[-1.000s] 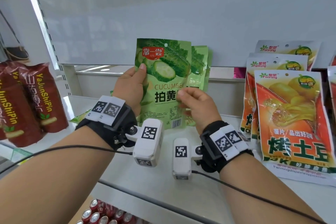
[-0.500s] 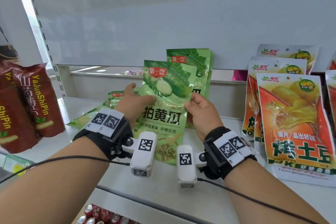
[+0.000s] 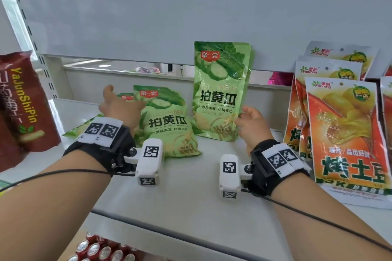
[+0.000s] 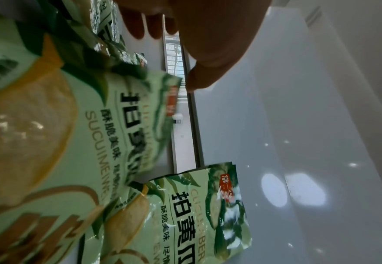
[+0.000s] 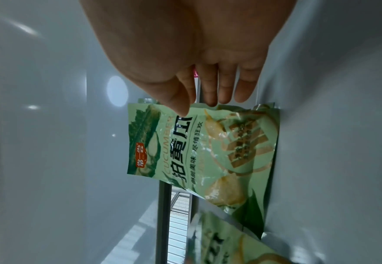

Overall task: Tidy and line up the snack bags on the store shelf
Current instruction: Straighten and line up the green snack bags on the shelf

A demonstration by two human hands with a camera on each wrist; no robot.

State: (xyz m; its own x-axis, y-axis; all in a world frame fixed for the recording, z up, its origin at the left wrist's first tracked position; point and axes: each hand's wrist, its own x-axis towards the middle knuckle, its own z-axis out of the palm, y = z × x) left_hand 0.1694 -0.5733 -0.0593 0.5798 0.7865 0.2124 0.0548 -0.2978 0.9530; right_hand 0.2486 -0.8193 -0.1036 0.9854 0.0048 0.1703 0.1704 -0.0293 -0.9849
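Note:
A green cucumber snack bag (image 3: 220, 91) (image 5: 208, 151) stands upright against the back rail of the white shelf (image 3: 191, 188), with another green bag's edge showing behind it. My right hand (image 3: 247, 118) (image 5: 208, 85) is at its lower right edge with fingers straight, holding nothing. A second green bag (image 3: 167, 121) (image 4: 72, 142) leans back just to the left. More green bags (image 3: 125, 97) lie flat behind it. My left hand (image 3: 118, 105) (image 4: 196, 35) hovers over those, fingers spread and empty.
Orange potato chip bags (image 3: 343, 133) stand in rows at the right. Dark red bags (image 3: 23, 101) stand at the left. Drink cans (image 3: 101, 250) sit on the shelf below. The upper shelf's underside hangs close above the bags.
Both hands have let go of the green bag they held up. It now stands at the back rail. My left hand has moved left over the lying bags; the right stays by the upright bag.

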